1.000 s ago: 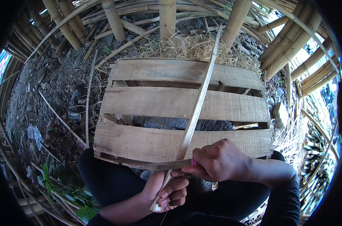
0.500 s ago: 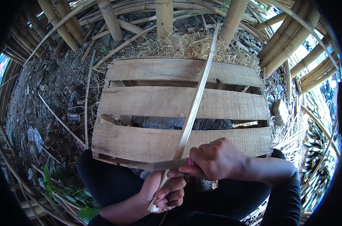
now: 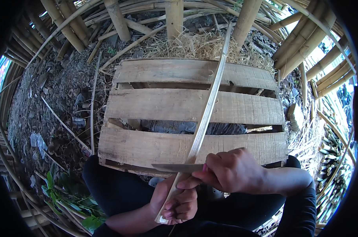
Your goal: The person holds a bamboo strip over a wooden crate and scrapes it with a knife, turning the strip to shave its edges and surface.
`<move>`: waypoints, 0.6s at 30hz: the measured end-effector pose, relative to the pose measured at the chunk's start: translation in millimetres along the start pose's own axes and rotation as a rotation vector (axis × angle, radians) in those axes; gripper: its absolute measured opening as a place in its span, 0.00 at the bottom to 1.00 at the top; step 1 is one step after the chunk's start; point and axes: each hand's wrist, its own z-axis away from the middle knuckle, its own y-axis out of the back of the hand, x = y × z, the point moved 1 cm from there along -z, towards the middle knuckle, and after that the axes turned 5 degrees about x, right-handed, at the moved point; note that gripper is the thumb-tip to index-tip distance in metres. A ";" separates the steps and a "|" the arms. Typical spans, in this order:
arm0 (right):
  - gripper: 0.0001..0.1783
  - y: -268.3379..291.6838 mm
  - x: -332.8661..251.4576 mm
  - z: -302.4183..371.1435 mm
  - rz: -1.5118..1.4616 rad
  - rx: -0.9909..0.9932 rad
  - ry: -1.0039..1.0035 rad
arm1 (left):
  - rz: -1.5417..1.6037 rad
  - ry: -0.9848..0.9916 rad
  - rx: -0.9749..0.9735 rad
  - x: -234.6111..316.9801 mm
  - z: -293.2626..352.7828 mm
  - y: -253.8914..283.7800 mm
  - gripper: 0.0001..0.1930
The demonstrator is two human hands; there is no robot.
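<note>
Head view. I have left hand fingers closed round the near end of the pale strip; right hand gripping the knife by its pink handle. Strip runs from beyond the far edge of the slatted crate, right of centre, past its near edge; contact unclear. Blade crosses it at that near edge. Judgement: I'd keep the blade shallow, pressure even, left fingers clear of the edge. Count: strip 1, knife 1, hands 2, crate 1, top slats 3.
</note>
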 end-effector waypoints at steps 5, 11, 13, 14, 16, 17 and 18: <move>0.20 -0.6 3.4 0.5 -0.081 -0.034 0.027 | 0.095 0.025 -0.049 0.9 1.1 0.3 0.08; 0.21 -3.3 33.5 -6.5 -0.080 -0.044 0.175 | 0.204 0.039 -0.062 -0.6 1.1 -10.8 0.11; 0.21 -2.0 39.0 -10.4 -0.066 -0.012 0.177 | 0.220 0.036 -0.075 3.5 0.8 -10.8 0.11; 0.20 -1.0 39.3 -11.9 -0.088 -0.026 0.155 | 0.211 0.026 -0.075 6.0 0.0 -9.8 0.12; 0.19 -2.4 40.2 -11.8 -0.138 -0.009 0.126 | 0.199 0.017 -0.078 7.6 1.1 -9.7 0.12; 0.18 -2.0 39.8 -12.6 -0.190 0.008 0.096 | 0.191 -0.001 -0.080 7.9 2.0 -9.9 0.12; 0.18 1.4 38.4 -10.5 -0.187 0.009 0.097 | 0.184 -0.020 -0.083 8.1 2.8 -10.1 0.12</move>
